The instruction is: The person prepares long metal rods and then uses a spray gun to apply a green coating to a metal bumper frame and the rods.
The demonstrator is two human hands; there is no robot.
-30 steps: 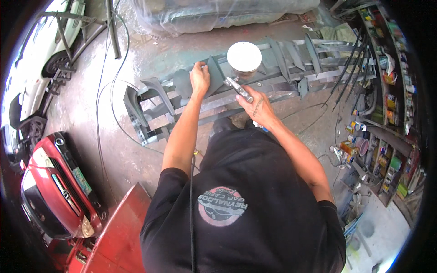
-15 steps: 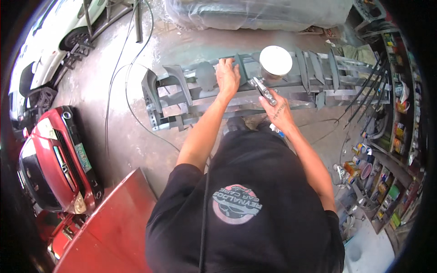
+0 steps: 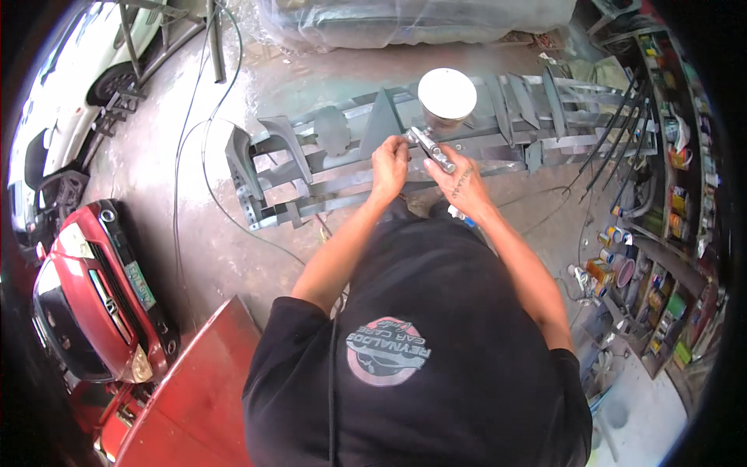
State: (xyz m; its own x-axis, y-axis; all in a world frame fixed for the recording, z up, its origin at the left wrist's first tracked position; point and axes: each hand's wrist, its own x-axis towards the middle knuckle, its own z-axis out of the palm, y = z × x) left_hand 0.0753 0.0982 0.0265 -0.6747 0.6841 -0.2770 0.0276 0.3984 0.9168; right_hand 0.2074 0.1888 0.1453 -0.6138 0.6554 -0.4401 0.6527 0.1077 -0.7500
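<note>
My right hand (image 3: 461,184) grips a silver spray gun (image 3: 431,149) by its handle. On top of the gun sits a round cup with a white lid (image 3: 447,93). My left hand (image 3: 389,166) is closed, its fingers curled close beside the front of the gun; whatever is in them, if anything, cannot be made out. Just beyond it, a grey triangular part (image 3: 380,125) stands on a long metal rack (image 3: 342,162). Other grey parts lie along the rack, among them a curved piece (image 3: 288,146) to the left and slim panels (image 3: 523,101) to the right.
Plastic sheeting covers a large object (image 3: 420,23) beyond the rack. A red car (image 3: 97,292) and a red panel (image 3: 187,389) are at my left. Hoses (image 3: 204,156) trail over the floor. Shelves with cans (image 3: 677,202) line the right side, and black rods (image 3: 615,148) lean across the rack's end.
My left hand has come off the grey triangular part, drawn back toward me and curled near the gun. The spray gun has shifted slightly left in the picture, along with the whole scene.
</note>
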